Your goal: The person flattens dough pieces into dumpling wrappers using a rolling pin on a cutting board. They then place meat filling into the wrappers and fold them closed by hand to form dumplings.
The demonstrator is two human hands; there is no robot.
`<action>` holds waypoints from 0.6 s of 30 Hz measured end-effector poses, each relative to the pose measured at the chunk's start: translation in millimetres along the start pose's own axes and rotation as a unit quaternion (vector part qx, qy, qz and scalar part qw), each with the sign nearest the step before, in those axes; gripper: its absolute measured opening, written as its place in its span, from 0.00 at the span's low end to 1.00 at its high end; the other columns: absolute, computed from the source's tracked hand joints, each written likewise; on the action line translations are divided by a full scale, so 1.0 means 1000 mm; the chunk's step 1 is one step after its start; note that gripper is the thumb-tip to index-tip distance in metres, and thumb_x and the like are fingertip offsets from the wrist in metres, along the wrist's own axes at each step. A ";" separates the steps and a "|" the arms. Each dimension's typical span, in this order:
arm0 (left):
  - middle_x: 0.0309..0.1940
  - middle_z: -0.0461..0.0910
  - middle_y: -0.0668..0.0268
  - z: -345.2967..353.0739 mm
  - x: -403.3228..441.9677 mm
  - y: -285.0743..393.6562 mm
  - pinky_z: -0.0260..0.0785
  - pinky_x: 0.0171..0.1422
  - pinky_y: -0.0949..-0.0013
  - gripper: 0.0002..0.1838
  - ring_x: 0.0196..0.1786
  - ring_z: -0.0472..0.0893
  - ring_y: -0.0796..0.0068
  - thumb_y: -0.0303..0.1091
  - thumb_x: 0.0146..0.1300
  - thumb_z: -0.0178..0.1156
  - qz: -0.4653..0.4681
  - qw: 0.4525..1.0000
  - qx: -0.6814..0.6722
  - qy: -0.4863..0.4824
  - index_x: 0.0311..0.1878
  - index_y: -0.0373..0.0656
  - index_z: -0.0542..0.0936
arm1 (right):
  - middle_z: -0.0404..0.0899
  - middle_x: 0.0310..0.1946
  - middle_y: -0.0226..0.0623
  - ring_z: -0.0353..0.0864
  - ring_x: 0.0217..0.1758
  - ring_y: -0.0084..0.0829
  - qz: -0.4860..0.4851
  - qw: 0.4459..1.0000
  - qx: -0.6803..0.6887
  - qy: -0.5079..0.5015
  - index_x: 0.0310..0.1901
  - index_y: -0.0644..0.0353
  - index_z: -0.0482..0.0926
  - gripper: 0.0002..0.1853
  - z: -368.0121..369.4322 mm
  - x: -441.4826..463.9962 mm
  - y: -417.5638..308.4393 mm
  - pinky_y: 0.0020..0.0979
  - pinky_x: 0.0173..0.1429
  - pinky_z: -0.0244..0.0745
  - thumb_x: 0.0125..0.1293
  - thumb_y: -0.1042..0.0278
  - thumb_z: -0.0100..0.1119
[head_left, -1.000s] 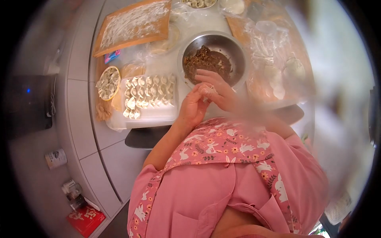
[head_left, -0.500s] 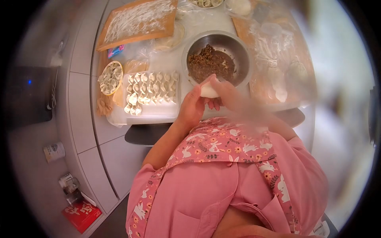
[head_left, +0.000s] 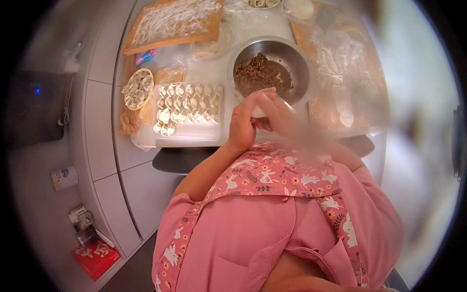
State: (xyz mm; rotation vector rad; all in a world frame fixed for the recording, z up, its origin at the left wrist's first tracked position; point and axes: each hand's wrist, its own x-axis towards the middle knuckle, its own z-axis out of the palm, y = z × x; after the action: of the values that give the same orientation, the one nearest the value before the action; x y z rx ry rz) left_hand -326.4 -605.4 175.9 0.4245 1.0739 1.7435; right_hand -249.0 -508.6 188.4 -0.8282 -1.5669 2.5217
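Note:
My left hand (head_left: 242,122) and my right hand (head_left: 276,111) meet just below the metal bowl (head_left: 305,73). Between them they grip a white dumpling (head_left: 258,112), mostly covered by the fingers. Brown minced filling (head_left: 265,78) lies in the bowl. A blurred smear hides part of my right hand and wrist. To the left of my hands, a white tray (head_left: 197,132) carries rows of folded dumplings (head_left: 186,103).
Left of the tray stands a yellow-rimmed bowl of dumplings (head_left: 138,89). A floured wooden board (head_left: 212,30) sits at the back left. Another board (head_left: 323,114) with plastic and floury items lies at right. The table's front edge runs close to my apron (head_left: 272,170).
My left fingers have come up over the dumpling, covering more of it. Both hands stay together below the bowl. The view has shifted slightly.

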 end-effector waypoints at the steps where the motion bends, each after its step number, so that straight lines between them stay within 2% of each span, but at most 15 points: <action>1: 0.59 0.72 0.59 0.000 -0.001 0.002 0.74 0.34 0.73 0.22 0.43 0.79 0.71 0.41 0.72 0.38 0.038 0.995 0.089 -0.006 0.54 0.35 0.75 | 0.69 0.20 0.29 0.67 0.19 0.19 0.000 1.000 0.000 0.000 0.33 0.59 0.71 0.22 0.000 -0.001 -0.001 0.23 0.22 0.59 0.74 0.48 0.37; 3: 0.59 0.72 0.60 0.001 -0.002 0.007 0.73 0.33 0.75 0.22 0.45 0.79 0.73 0.41 0.73 0.38 0.075 0.981 0.177 -0.011 0.54 0.35 0.75 | 0.71 0.21 0.30 0.69 0.21 0.19 -0.054 0.996 -0.033 -0.062 0.31 0.59 0.72 0.23 -0.003 -0.003 -0.002 0.22 0.23 0.61 0.75 0.50 0.35; 4: 0.59 0.73 0.60 0.002 -0.003 0.010 0.72 0.33 0.76 0.22 0.46 0.78 0.74 0.40 0.73 0.37 0.075 0.981 0.179 -0.016 0.54 0.35 0.75 | 0.71 0.21 0.30 0.69 0.21 0.19 -0.053 0.996 -0.033 -0.063 0.31 0.59 0.72 0.23 -0.002 -0.005 -0.006 0.22 0.23 0.61 0.75 0.50 0.35; 6: 0.58 0.74 0.60 0.002 -0.005 0.013 0.71 0.33 0.77 0.22 0.47 0.78 0.74 0.40 0.73 0.37 0.076 0.980 0.182 -0.018 0.54 0.35 0.75 | 0.74 0.22 0.33 0.71 0.22 0.23 -0.132 0.980 -0.125 -0.079 0.29 0.62 0.73 0.24 0.002 -0.013 -0.018 0.26 0.25 0.65 0.75 0.53 0.34; 7: 0.57 0.74 0.59 0.004 -0.006 0.012 0.70 0.33 0.78 0.21 0.47 0.78 0.73 0.39 0.73 0.37 0.130 0.972 0.197 -0.020 0.54 0.35 0.75 | 0.74 0.22 0.33 0.71 0.22 0.23 -0.132 0.980 -0.126 -0.081 0.29 0.62 0.73 0.24 0.004 -0.017 -0.024 0.26 0.25 0.65 0.75 0.53 0.34; 8: 0.57 0.75 0.58 0.005 -0.006 0.011 0.69 0.34 0.79 0.21 0.47 0.78 0.73 0.38 0.73 0.37 0.184 0.960 0.211 -0.021 0.54 0.34 0.75 | 0.75 0.21 0.36 0.73 0.22 0.26 -0.234 0.945 -0.220 -0.070 0.27 0.63 0.73 0.25 0.006 -0.022 -0.030 0.29 0.26 0.67 0.75 0.54 0.34; 9: 0.57 0.75 0.58 0.005 -0.004 0.009 0.69 0.34 0.79 0.21 0.47 0.78 0.73 0.38 0.73 0.37 0.186 0.959 0.211 -0.018 0.54 0.34 0.75 | 0.75 0.21 0.37 0.74 0.22 0.28 -0.283 0.919 -0.266 -0.068 0.26 0.64 0.73 0.25 0.007 -0.025 -0.034 0.31 0.26 0.67 0.74 0.54 0.34; 10: 0.57 0.75 0.56 0.003 0.000 0.005 0.70 0.35 0.79 0.21 0.46 0.78 0.72 0.38 0.73 0.38 0.277 0.922 0.271 -0.020 0.54 0.34 0.74 | 0.76 0.21 0.38 0.75 0.22 0.30 -0.331 0.889 -0.309 -0.062 0.26 0.65 0.73 0.26 0.007 -0.027 -0.038 0.32 0.27 0.68 0.74 0.55 0.34; 13: 0.55 0.75 0.53 0.001 0.010 0.001 0.70 0.37 0.77 0.20 0.44 0.78 0.71 0.37 0.73 0.39 0.410 0.845 0.344 -0.010 0.55 0.34 0.74 | 0.76 0.19 0.42 0.77 0.23 0.34 -0.345 0.851 -0.394 -0.047 0.25 0.67 0.74 0.26 0.006 -0.028 -0.046 0.35 0.29 0.70 0.73 0.56 0.35; 15: 0.53 0.76 0.52 0.001 0.009 -0.004 0.70 0.38 0.76 0.20 0.44 0.78 0.71 0.37 0.73 0.39 0.453 0.817 0.357 0.001 0.55 0.34 0.73 | 0.76 0.18 0.42 0.77 0.23 0.35 -0.342 0.839 -0.417 -0.068 0.25 0.68 0.74 0.26 0.005 -0.025 -0.047 0.34 0.29 0.70 0.73 0.57 0.36; 16: 0.51 0.77 0.53 0.000 0.008 -0.008 0.70 0.41 0.75 0.20 0.43 0.78 0.71 0.38 0.73 0.40 0.428 0.842 0.327 0.022 0.55 0.33 0.73 | 0.76 0.18 0.42 0.77 0.23 0.36 -0.342 0.835 -0.425 -0.076 0.26 0.68 0.75 0.25 0.005 -0.023 -0.046 0.34 0.29 0.70 0.73 0.57 0.36; 17: 0.49 0.78 0.53 0.000 0.008 -0.009 0.71 0.43 0.73 0.20 0.43 0.78 0.70 0.38 0.72 0.40 0.405 0.864 0.297 0.044 0.55 0.33 0.74 | 0.76 0.18 0.41 0.77 0.23 0.34 -0.327 0.862 -0.381 -0.074 0.26 0.68 0.75 0.25 0.006 -0.018 -0.039 0.33 0.29 0.70 0.72 0.57 0.36; 18: 0.49 0.78 0.53 -0.001 0.005 -0.006 0.71 0.43 0.73 0.20 0.43 0.78 0.70 0.38 0.72 0.40 0.407 0.862 0.298 0.050 0.55 0.33 0.74 | 0.75 0.18 0.40 0.77 0.22 0.33 -0.319 0.874 -0.358 -0.079 0.26 0.68 0.75 0.25 0.007 -0.015 -0.037 0.33 0.28 0.70 0.72 0.57 0.36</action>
State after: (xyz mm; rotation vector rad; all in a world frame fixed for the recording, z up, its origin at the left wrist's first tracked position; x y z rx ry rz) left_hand -325.8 -601.0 169.0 1.3452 1.6665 2.1212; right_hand -247.8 -501.6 228.5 -0.0533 -2.3688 1.5650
